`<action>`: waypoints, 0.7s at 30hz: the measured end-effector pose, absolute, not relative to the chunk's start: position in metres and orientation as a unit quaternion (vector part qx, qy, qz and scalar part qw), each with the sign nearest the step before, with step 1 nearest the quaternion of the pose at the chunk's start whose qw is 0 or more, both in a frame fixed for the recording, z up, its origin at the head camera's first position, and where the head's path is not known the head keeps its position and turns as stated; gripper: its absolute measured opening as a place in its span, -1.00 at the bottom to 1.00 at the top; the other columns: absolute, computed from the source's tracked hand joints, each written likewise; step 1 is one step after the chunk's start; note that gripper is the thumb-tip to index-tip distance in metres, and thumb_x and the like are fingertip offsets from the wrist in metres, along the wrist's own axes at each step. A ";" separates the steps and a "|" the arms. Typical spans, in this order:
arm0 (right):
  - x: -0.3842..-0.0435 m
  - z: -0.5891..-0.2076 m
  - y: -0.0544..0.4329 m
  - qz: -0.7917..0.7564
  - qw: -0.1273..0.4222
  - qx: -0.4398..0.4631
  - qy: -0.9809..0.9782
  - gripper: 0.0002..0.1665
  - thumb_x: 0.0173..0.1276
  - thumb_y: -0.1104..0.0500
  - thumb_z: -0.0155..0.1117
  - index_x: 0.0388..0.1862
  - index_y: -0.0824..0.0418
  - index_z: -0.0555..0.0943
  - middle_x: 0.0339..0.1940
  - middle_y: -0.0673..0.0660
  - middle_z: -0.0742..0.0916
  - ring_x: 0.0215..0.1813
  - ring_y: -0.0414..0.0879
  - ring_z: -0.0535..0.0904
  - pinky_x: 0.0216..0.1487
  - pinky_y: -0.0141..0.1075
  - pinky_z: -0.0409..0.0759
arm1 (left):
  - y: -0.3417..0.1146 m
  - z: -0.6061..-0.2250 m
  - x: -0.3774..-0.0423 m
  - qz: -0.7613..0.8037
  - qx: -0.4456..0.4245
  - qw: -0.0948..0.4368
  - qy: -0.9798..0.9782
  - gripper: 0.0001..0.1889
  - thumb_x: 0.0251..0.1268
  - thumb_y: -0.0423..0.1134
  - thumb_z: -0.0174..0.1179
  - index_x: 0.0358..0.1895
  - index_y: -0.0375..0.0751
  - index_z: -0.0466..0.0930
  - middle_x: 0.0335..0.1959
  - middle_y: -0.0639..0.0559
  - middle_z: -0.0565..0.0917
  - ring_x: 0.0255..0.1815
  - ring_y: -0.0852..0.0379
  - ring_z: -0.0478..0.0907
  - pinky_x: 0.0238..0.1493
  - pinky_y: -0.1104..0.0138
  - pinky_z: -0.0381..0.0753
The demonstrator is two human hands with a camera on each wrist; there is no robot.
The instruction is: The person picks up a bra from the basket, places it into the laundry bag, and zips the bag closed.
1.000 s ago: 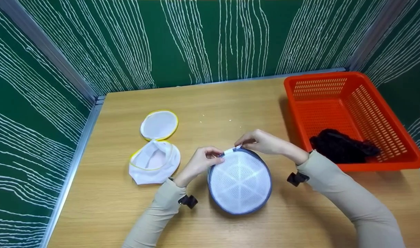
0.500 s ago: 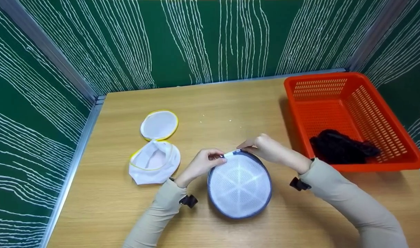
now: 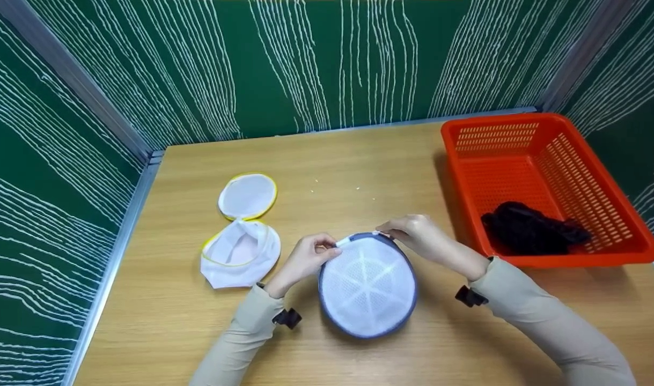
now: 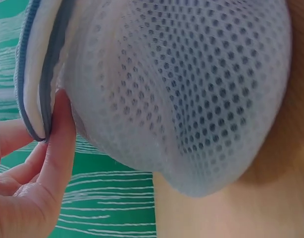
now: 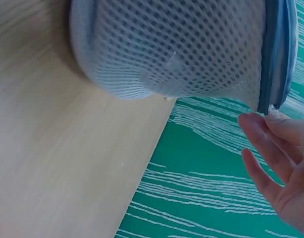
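A round white mesh laundry bag (image 3: pixel 367 289) with blue zipper trim stands on the table between my hands, its flat lid facing up. At the rim's far left, my left hand (image 3: pixel 307 258) pinches the blue-and-white edge between thumb and fingers; the left wrist view shows this zipper edge (image 4: pixel 43 74) up close. My right hand (image 3: pixel 422 237) is at the far right of the rim. There, its thumb and finger pinch a small whitish zipper pull (image 5: pixel 273 111) in the right wrist view, the other fingers spread loosely. Blue trim shows along the rim between the hands.
Left of my hands lies a second white bag (image 3: pixel 235 274) with yellow trim, its round lid (image 3: pixel 248 196) folded back. An orange basket (image 3: pixel 466 209) at the right holds a black cloth item (image 3: pixel 530 228). Green walls (image 3: pixel 327 64) border the wooden table (image 3: pixel 332 161).
My right hand has slid rightward along the rim with the zipper pull, and more blue trim shows behind it. My left hand and the bag have shifted slightly left.
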State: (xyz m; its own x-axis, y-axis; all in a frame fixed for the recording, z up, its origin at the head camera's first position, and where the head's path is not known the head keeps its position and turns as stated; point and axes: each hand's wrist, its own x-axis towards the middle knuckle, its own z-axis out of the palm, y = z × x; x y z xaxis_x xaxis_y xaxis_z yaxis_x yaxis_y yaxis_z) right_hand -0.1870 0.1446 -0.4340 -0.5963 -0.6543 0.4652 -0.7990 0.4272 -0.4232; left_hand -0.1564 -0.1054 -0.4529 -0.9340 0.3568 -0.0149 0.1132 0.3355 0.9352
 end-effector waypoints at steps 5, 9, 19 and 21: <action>-0.186 -0.441 0.151 0.346 0.103 0.426 -0.830 -0.79 0.01 0.50 0.23 -0.33 0.35 0.63 -0.43 0.18 0.70 -0.43 -0.05 0.62 -0.41 -0.33 0.59 | -0.113 -0.452 -0.149 0.577 0.131 0.102 0.800 -0.84 0.12 -0.44 0.12 -0.32 -0.55 0.47 -0.40 -0.24 0.57 -0.41 0.11 0.55 -0.41 0.48 0.51; -0.185 -0.447 0.155 0.367 0.103 0.419 -0.824 -0.78 0.02 0.52 0.21 -0.32 0.36 0.63 -0.44 0.19 0.70 -0.49 -0.05 0.61 -0.45 -0.36 0.59 | -0.117 -0.442 -0.140 0.586 0.116 0.102 0.795 -0.85 0.13 -0.48 0.09 -0.34 -0.59 0.44 -0.45 -0.18 0.55 -0.47 0.23 0.49 -0.45 0.49 0.47; -0.176 -0.456 0.158 0.390 0.110 0.414 -0.815 -0.73 0.01 0.55 0.20 -0.30 0.33 0.63 -0.46 0.15 0.70 -0.48 -0.07 0.61 -0.42 -0.41 0.58 | -0.120 -0.438 -0.131 0.570 0.103 0.132 0.804 -0.84 0.14 -0.44 0.09 -0.32 -0.56 0.44 -0.46 -0.10 0.56 -0.51 0.27 0.45 -0.37 0.20 0.54; -0.174 -0.456 0.157 0.392 0.111 0.415 -0.813 -0.73 0.01 0.55 0.21 -0.30 0.34 0.63 -0.45 0.15 0.70 -0.47 -0.06 0.62 -0.41 -0.43 0.57 | -0.121 -0.438 -0.131 0.574 0.101 0.145 0.800 -0.84 0.14 -0.44 0.09 -0.30 -0.56 0.44 -0.45 -0.10 0.56 -0.51 0.25 0.46 -0.34 0.07 0.54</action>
